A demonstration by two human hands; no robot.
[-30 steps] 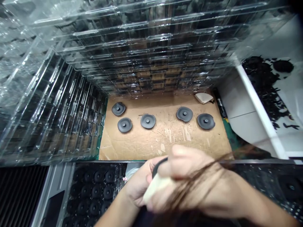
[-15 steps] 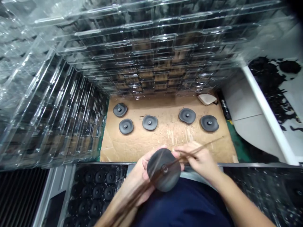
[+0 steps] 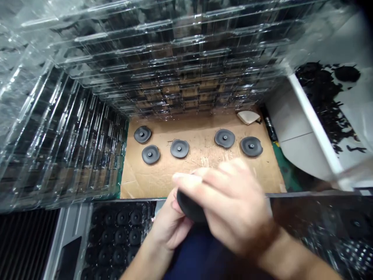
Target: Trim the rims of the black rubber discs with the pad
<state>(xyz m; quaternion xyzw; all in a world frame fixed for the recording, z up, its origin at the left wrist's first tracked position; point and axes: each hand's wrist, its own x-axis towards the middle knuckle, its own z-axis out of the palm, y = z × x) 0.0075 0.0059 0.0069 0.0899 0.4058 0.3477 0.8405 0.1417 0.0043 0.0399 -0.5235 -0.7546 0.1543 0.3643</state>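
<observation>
A round black disc (image 3: 190, 208) is held in front of my body, over the near edge of the cardboard. My left hand (image 3: 169, 223) grips its left side, fingers closed around the rim. My right hand (image 3: 230, 202) lies across the top and right of the disc, its fingers curled over the upper edge. That hand is slightly blurred and hides much of the disc, including its centre. On the cardboard (image 3: 201, 182) beyond my hands lie several similar dark discs with a small raised hub, such as one disc (image 3: 179, 148) near the middle.
Stacked clear plastic trays (image 3: 192, 66) wall off the back and left. A pale wedge-shaped piece (image 3: 248, 117) and a black pen-like tool (image 3: 269, 123) lie at the back right. Black scraps (image 3: 320, 97) cover a white surface beyond a divider. A tray of black discs (image 3: 119, 235) sits lower left.
My right hand has moved left, from beside the disc to over it. The blurred brown streak across the disc no longer shows. The disc has tilted and is now mostly covered.
</observation>
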